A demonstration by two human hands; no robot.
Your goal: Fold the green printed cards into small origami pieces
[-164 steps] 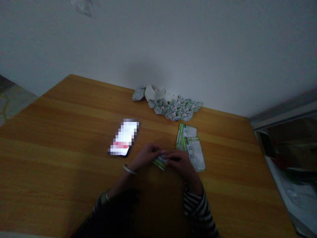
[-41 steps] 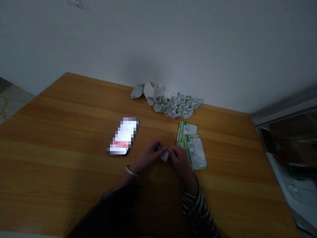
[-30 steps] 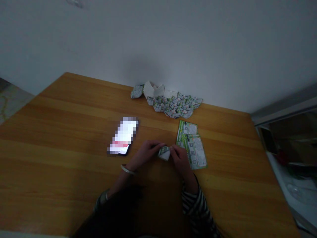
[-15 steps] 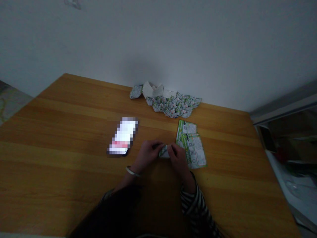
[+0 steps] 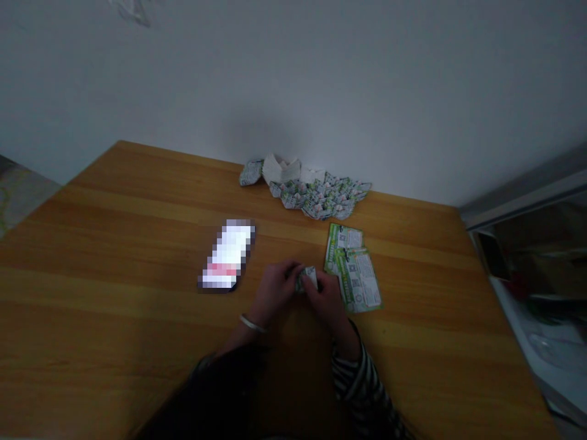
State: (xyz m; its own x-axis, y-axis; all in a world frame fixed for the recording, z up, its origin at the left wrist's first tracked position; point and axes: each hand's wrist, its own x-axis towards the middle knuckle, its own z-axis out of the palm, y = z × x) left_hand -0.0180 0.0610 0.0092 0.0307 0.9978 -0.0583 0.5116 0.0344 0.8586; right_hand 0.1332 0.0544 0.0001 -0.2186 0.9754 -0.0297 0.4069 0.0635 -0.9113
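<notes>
Between my two hands is a small folded piece of printed paper (image 5: 310, 275), green and white, held above the wooden table (image 5: 137, 342). My left hand (image 5: 276, 285), with a bangle on its wrist, pinches the paper's left side. Closed on its right side is my right hand (image 5: 326, 299), thumb on the near face; a striped sleeve covers that arm. Fingers partly hide the paper. Just right of my right hand lie green-and-white printed leaflets (image 5: 360, 280), overlapping and flat.
Against the wall stands a cluster of interlocked folded paper pieces (image 5: 321, 194), with white ones (image 5: 280, 169) at its left. A lit phone (image 5: 228, 253) lies left of my hands. Beyond the table's right edge is a shelf holding a dark phone-like object (image 5: 493, 255).
The paper between my fingers has turned, and a pointed white flap now stands up at its right. My right thumb has shifted lower on it. The view has tilted slightly.
</notes>
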